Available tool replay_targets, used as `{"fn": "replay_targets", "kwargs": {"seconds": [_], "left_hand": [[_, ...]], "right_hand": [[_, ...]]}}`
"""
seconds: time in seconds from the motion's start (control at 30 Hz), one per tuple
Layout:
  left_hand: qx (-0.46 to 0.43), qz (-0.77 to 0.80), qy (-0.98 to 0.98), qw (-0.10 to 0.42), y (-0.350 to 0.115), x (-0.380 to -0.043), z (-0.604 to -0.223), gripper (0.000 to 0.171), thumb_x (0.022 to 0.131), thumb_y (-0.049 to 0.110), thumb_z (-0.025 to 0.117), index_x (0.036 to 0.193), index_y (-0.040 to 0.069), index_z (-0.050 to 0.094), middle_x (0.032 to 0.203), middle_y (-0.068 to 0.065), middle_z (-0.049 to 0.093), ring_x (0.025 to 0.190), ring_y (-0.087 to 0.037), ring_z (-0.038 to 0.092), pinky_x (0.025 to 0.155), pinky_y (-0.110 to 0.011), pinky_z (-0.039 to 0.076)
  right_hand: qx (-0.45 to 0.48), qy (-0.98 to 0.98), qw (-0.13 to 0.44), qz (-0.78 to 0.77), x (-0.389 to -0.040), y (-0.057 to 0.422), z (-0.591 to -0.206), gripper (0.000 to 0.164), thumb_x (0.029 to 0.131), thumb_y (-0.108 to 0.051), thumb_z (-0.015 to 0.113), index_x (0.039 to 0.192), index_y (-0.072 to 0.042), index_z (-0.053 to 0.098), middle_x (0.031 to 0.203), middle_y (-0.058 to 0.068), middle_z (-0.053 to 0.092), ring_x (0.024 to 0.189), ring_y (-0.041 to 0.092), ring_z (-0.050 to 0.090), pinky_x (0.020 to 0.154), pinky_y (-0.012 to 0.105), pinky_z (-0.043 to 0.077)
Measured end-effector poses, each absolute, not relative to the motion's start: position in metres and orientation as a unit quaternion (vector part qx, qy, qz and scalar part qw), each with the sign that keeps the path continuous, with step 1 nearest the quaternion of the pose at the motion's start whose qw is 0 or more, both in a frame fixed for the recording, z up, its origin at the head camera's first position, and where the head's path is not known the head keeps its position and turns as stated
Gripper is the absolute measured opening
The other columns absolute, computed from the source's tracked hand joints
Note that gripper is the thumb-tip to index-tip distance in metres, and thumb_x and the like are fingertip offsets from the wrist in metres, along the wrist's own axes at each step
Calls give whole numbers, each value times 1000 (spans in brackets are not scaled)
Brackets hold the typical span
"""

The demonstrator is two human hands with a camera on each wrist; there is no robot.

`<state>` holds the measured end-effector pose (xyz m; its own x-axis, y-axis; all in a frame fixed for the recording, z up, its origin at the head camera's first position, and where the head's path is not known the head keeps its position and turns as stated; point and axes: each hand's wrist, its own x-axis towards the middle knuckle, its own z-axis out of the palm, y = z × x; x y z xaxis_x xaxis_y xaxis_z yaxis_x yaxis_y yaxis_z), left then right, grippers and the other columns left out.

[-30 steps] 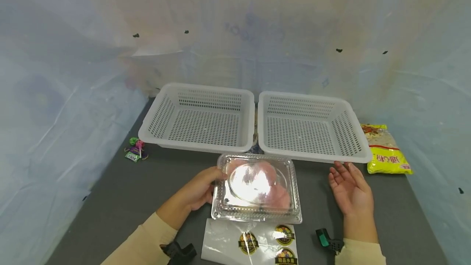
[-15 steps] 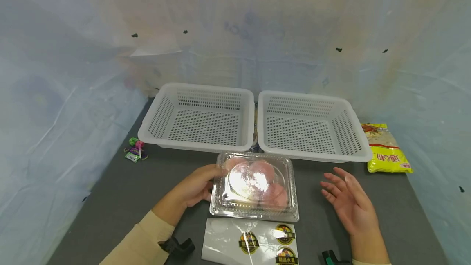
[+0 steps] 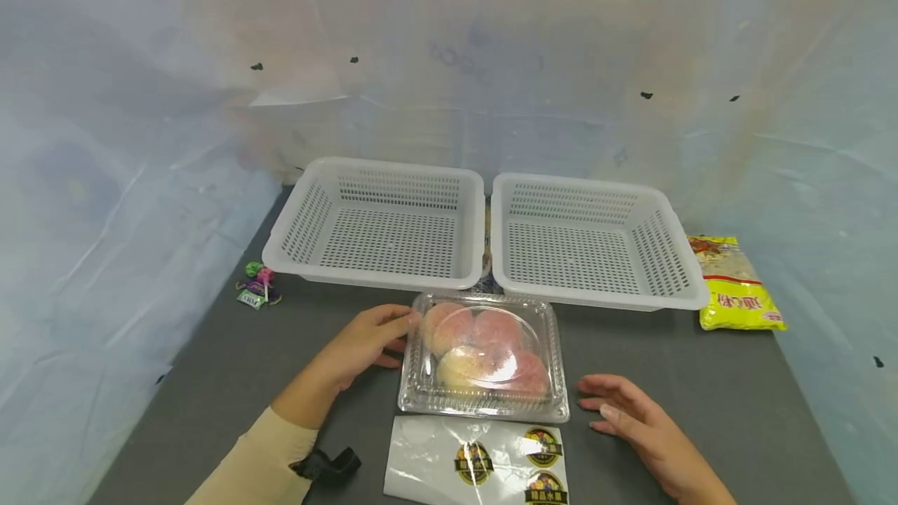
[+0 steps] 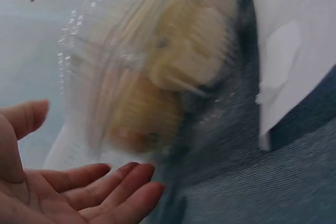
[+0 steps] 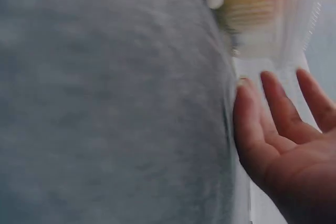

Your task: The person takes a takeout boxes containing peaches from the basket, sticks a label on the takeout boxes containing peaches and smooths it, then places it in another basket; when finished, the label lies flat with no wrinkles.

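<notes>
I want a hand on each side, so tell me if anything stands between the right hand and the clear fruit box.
Nothing visible stands between the right hand and the clear fruit box. The sticker sheet lies along the box's near side, off that line.

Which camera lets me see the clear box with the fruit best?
The head view: it shows the whole clear box sharply, with four round fruits inside. The left wrist view shows it blurred and running off the top. The right wrist view catches only a blurry part up top.
</notes>
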<state>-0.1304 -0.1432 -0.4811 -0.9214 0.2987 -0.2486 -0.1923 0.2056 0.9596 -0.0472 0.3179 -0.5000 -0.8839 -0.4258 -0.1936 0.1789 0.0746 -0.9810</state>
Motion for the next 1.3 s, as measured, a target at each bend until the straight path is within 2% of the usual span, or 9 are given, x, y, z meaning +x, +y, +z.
{"fn": "replay_targets", "kwargs": {"seconds": [0.2,0.33,0.5,0.6,0.77,0.97,1.07,1.13,1.3], "left_hand": [[56,610,779,135,-155,-125,-461,66,117,53,44,153,0,59,143,-19,67,123,-37,67,97,-54,57],[121,623,765,107,-159,-124,-451,70,120,50,24,156,0,57,147,-21,64,129,-41,64,100,-55,56],[201,651,726,90,-157,-125,-449,80,119,53,11,158,-3,52,149,-24,62,132,-45,62,100,-57,56],[218,660,714,81,-154,-126,-450,85,117,57,9,157,-4,53,148,-24,62,129,-46,63,98,-55,58],[227,673,703,42,-150,-126,-444,85,117,59,12,153,-4,57,144,-26,65,124,-49,64,94,-50,60],[255,687,680,20,-144,-127,-430,85,117,59,16,150,-8,57,139,-24,69,120,-55,63,91,-44,60],[271,690,672,22,-142,-127,-424,83,118,57,17,152,-9,54,140,-23,68,121,-54,62,92,-45,59],[279,691,666,25,-139,-127,-420,81,118,57,19,153,-7,53,141,-23,67,122,-50,63,92,-46,59],[310,693,650,33,-130,-126,-407,78,118,58,25,155,-4,52,143,-23,67,124,-40,65,93,-49,58]], "right_hand": [[-122,726,297,-609,-38,308,-505,48,116,-10,54,161,3,43,154,21,49,130,18,59,98,33,54],[-213,754,265,-562,-31,300,-510,44,109,-6,66,152,-2,57,144,16,58,122,17,60,95,30,54],[-333,762,207,-516,-25,284,-522,50,100,-2,78,147,-16,67,148,10,59,133,16,54,103,30,48],[-364,763,162,-509,-20,273,-530,49,96,1,81,141,-18,71,144,13,57,132,16,54,100,30,50],[-327,772,115,-533,-13,260,-537,37,92,7,81,122,-15,78,128,16,58,97,10,63,70,29,58],[-254,714,232,-609,-14,264,-521,20,100,8,71,119,1,75,117,1,72,92,6,63,73,27,58],[-262,691,272,-616,-15,265,-508,21,104,8,64,122,4,73,115,4,76,92,6,64,75,28,59],[-298,695,253,-604,-17,264,-499,26,104,11,62,126,0,74,116,6,76,93,7,65,74,29,59],[-365,710,127,-589,-21,263,-474,46,99,25,58,132,-4,71,114,11,74,85,16,66,67,33,59]]}}
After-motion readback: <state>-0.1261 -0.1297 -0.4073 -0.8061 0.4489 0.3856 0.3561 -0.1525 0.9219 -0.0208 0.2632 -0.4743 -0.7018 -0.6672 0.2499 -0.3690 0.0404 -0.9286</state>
